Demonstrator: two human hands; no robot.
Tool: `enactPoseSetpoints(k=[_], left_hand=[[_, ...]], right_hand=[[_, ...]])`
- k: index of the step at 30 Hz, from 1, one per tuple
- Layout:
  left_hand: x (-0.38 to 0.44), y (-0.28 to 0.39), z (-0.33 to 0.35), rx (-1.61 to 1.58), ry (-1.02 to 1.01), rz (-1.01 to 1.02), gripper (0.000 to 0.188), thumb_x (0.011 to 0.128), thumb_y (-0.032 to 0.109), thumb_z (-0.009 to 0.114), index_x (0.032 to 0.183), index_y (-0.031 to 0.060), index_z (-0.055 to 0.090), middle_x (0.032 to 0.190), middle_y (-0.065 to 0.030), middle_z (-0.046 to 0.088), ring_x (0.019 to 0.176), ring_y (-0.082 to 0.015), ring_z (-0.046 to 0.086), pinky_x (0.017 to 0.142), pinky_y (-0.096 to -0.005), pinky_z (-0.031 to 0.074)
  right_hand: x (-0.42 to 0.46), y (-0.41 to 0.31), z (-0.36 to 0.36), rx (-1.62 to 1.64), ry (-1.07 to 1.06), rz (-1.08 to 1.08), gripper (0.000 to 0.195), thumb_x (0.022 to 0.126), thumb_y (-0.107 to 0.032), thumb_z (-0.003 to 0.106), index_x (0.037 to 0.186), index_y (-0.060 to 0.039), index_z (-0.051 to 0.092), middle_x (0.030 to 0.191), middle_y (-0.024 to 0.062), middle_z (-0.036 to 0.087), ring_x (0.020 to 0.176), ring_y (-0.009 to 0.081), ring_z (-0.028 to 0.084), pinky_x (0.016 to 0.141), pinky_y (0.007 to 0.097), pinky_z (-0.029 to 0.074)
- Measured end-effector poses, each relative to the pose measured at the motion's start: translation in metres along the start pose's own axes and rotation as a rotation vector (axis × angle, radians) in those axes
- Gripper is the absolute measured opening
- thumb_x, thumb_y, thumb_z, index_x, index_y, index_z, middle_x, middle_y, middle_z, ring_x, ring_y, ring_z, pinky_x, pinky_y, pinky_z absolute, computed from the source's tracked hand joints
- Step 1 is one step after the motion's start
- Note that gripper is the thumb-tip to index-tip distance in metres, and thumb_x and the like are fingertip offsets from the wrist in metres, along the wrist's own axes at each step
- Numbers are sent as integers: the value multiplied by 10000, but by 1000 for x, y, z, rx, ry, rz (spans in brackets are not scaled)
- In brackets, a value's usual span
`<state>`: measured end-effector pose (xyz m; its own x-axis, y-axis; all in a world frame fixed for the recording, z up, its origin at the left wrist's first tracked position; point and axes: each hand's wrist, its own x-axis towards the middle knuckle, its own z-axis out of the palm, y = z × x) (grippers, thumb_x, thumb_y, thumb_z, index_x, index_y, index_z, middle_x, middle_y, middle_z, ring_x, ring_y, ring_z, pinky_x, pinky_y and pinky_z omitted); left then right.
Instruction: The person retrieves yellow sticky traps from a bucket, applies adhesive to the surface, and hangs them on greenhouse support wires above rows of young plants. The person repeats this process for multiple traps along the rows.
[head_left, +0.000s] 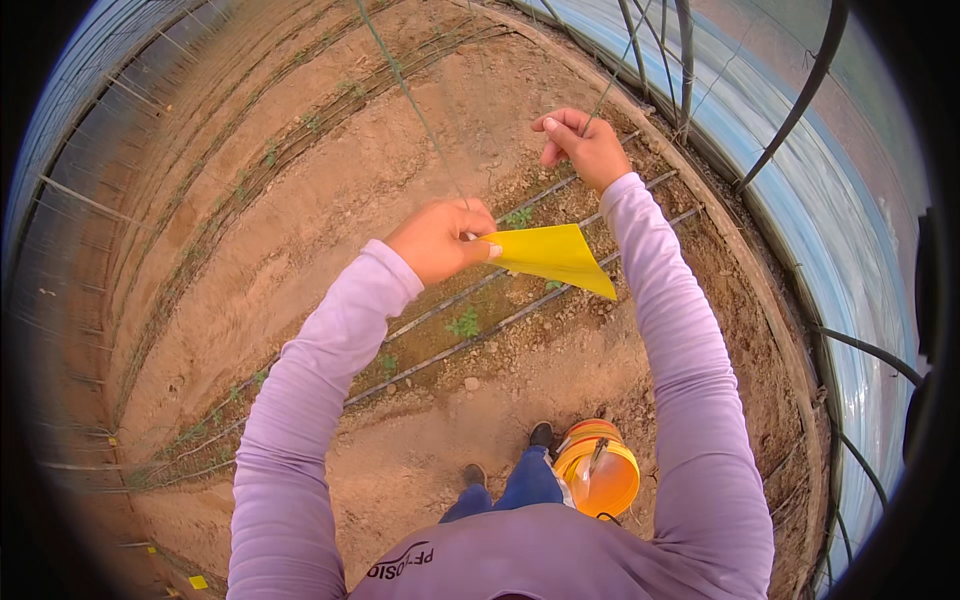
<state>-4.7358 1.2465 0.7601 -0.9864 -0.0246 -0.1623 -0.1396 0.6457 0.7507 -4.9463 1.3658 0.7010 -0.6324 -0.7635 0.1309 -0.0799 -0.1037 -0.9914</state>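
My left hand (444, 238) pinches a bent yellow plastic card (551, 255), which looks like a sticky insect trap, by its left corner. A green twine (409, 90) slants down from the top of the view to this hand; its end at the fingers is hidden. Higher and to the right, my right hand (583, 146) has its fingers curled around another thin green strand (619, 64), apart from the card. Under both hands runs a soil bed with small green seedlings (463, 324) between dark drip lines (517, 304).
By my feet stands an orange bucket (611, 480) with yellow material around its rim. Dark hoop pipes (795, 97) and plastic sheeting (847, 247) form the greenhouse wall at right. Further planted rows (247, 161) stretch left. A yellow card (198, 582) shows at lower left.
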Motion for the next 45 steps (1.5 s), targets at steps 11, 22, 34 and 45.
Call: enactPoseSetpoints(k=[11,22,34,45], left_hand=[[-301,-199,121,202,373,-689,180,677,113,728,824,24,672,907,-97,626,816,-240,618,741,-311,484],[-550,-235,61,646,130,-1628,348,666,273,710,954,80,685,971,-122,660,930,-282,627,818,-366,497],[-509,-186,95,555,511,-1535,356,591,201,785,877,36,652,888,-133,670,851,-256,648,783,-359,506],[-469,-190,156,282,585,-1368,316,599,57,772,843,1,579,785,-108,646,729,-211,629,671,-325,507]], right_hand=[[-531,472,-165,-233,-200,1408,276,918,-163,425,1162,-146,552,1045,75,645,692,234,660,565,402,529],[-534,117,-530,310,1536,164,465,969,-233,293,1275,117,302,1277,238,437,1175,298,475,954,307,481],[-270,219,-359,243,1015,582,325,825,-162,653,1105,-25,561,903,84,604,789,241,618,660,353,538],[3,66,-309,-82,886,-34,324,888,-167,546,1152,21,552,1039,148,612,840,210,628,712,316,552]])
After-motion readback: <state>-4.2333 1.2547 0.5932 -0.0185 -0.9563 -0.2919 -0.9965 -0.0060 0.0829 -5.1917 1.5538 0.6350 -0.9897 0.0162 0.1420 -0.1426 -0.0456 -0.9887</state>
